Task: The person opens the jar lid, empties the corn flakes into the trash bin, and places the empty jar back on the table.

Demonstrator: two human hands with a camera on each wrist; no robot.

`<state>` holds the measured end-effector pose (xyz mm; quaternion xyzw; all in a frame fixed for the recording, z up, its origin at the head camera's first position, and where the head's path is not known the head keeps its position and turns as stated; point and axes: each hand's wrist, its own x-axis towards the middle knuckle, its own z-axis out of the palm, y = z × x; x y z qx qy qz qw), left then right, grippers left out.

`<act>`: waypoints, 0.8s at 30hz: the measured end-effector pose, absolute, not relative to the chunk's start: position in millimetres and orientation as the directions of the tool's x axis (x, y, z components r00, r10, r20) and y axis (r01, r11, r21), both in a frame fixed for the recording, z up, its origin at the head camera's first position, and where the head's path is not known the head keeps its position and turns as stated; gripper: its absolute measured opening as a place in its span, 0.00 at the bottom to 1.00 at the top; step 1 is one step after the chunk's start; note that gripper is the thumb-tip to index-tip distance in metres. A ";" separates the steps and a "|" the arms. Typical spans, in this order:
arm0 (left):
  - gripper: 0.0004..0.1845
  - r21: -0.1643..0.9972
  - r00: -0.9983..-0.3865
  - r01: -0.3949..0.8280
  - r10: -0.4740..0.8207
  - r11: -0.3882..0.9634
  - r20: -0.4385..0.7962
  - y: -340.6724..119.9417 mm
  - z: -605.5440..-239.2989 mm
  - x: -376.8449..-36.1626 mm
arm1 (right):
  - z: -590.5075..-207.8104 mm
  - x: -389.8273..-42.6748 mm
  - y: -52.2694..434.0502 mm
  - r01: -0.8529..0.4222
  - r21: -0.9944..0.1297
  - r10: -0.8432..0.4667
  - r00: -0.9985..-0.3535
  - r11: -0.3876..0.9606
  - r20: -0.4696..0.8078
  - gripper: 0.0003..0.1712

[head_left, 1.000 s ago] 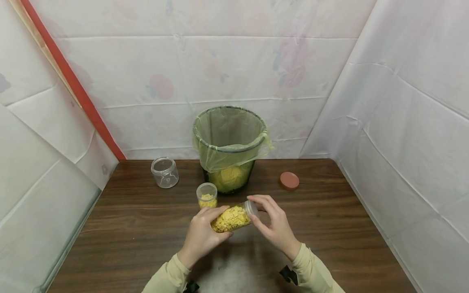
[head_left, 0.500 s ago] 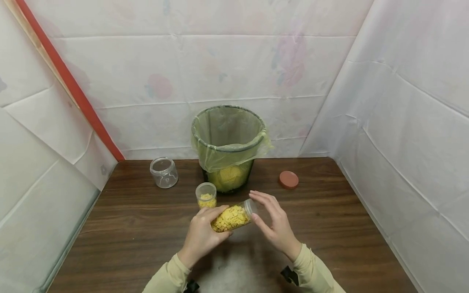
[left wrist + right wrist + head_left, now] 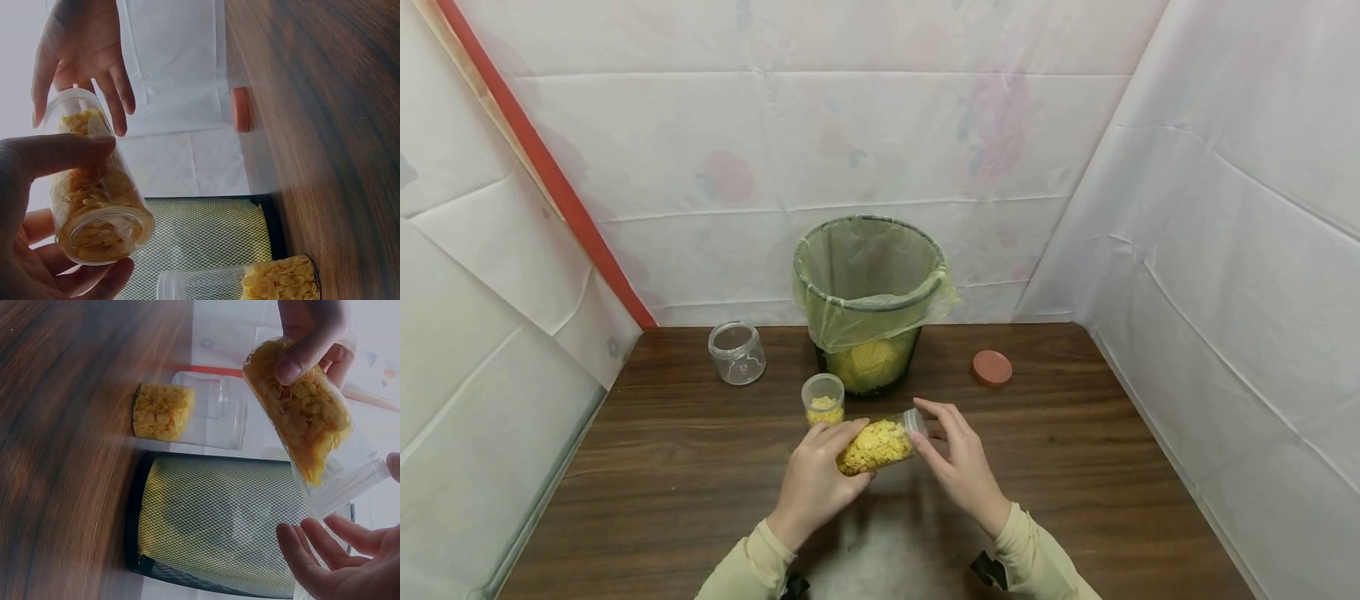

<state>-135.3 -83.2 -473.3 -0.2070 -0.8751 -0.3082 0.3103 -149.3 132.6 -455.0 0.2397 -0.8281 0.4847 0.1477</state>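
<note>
Against half a second ago, we see the right hand brought a touch lower and nearer the clear cap, while the flake jar sits slightly further to the right. The clear wide jar, the mesh bin and the pinkish-red lid keep their places on the bench.

We find the flake jar tilted on its side above the bench, in front of the bin, with the left hand grasping its body. The right fingers are loose and spread about the cap, thumb at its edge; we cannot tell how firmly they touch.

From the left wrist we get the jar's round base and the left thumb laid along its side; from the right wrist we see the flakes sloping, with a gap toward the cap. Only the head view shows us down into the bin, lined with a yellowish bag. The wrist views show the standing jar, partly hidden from above, filled about halfway with yellow flakes.
</note>
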 end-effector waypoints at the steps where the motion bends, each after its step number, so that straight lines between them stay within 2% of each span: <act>1: 0.35 0.408 -0.719 0.554 0.171 0.726 0.673 -83.1 -473.5 -135.3 | -454.6 -148.9 131.8 -0.529 -0.743 -0.243 -0.849 0.411 0.470 0.24; 5: 0.34 0.401 -0.714 0.557 0.172 0.727 0.678 -83.2 -472.6 -135.6 | -447.3 -145.2 127.8 -0.523 -0.752 -0.222 -0.852 0.400 0.474 0.23; 9: 0.35 0.430 -0.729 0.555 0.167 0.712 0.663 -84.3 -471.2 -136.3 | -427.4 -139.5 125.4 -0.579 -0.733 -0.271 -0.815 0.358 0.511 0.24; 16: 0.35 0.490 -0.764 0.539 0.153 0.685 0.626 -85.9 -470.6 -136.7 | -447.9 -152.7 137.6 -0.670 -0.656 -0.403 -0.738 0.347 0.541 0.29; 24: 0.35 0.551 -0.797 0.520 0.137 0.653 0.588 -87.2 -470.7 -135.4 | -447.5 -152.5 139.4 -0.733 -0.586 -0.494 -0.673 0.345 0.551 0.32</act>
